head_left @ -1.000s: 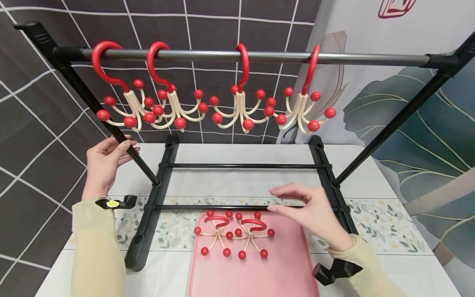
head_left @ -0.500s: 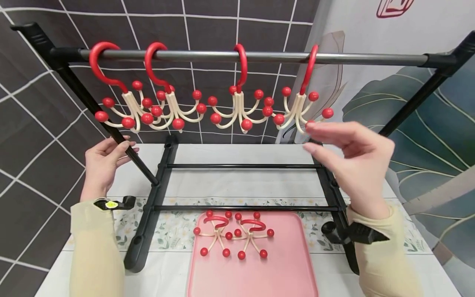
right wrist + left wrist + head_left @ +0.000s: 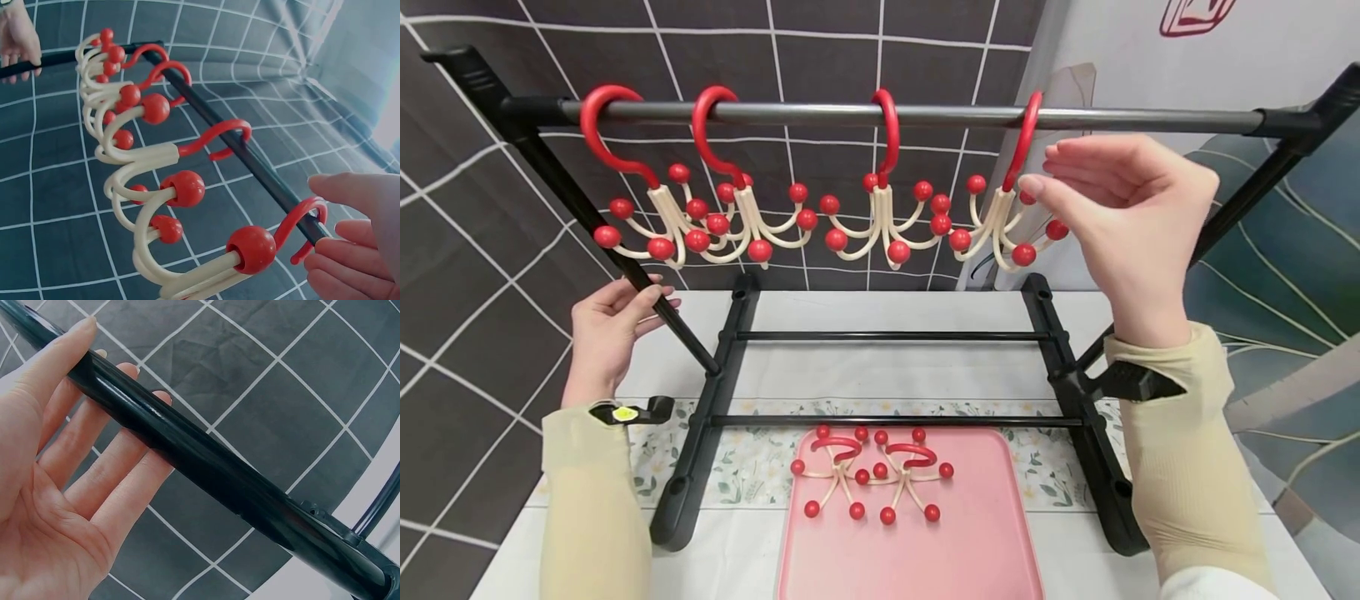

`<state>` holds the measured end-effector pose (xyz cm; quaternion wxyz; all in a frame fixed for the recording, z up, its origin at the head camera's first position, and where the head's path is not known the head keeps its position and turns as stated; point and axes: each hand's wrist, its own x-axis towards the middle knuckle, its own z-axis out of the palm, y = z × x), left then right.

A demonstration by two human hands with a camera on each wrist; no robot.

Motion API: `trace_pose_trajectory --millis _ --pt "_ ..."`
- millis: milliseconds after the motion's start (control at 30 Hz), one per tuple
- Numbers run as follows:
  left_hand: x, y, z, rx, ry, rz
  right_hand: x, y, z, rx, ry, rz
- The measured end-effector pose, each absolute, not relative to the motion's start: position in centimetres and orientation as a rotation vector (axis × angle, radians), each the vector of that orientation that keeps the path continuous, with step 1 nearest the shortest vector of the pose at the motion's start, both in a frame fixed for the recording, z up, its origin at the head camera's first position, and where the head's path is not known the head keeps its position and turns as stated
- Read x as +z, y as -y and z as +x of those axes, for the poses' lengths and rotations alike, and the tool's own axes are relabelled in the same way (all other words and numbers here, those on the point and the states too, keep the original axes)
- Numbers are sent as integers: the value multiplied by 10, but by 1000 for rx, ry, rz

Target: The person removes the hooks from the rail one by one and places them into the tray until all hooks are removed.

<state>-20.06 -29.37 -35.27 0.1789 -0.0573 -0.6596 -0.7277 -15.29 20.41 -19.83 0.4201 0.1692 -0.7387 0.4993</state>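
Observation:
My left hand [image 3: 610, 329] grips the rack's left black post [image 3: 683, 332], thumb on one side and fingers behind it in the left wrist view. From the rack's top bar [image 3: 820, 113] hang several multi-arm hangers, each with a red hook, cream arms and red ball tips. At the right end hangs one hanger [image 3: 1000, 212], and my right hand [image 3: 1138, 208] is raised beside its hook, thumb and fingers curved with a gap between them and nothing held. In the right wrist view the fingertips [image 3: 325, 247] are right by the bar and that red hook [image 3: 303, 212].
On a pink tray [image 3: 970, 542] lie two more hangers, a left one [image 3: 837, 471] and a right one [image 3: 907, 475]. Two low crossbars, including the front crossbar [image 3: 880, 421], join the rack's feet. A dark tiled backdrop [image 3: 475, 375] stands behind and at the left.
My right hand has risen from the front crossbar, beside the tray, up to the rightmost hanging hanger's hook. The left hand keeps its grip on the post.

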Motion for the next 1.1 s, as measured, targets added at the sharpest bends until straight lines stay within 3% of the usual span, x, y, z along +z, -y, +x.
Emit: trace_pose_trajectory --millis 300,1100 --pt "-354 294 -199 -2076 1858 -164 -188 -198 -163 1281 1930 289" --pt "-352 293 -201 -2106 1836 -163 -187 -198 -163 1250 1929 295"
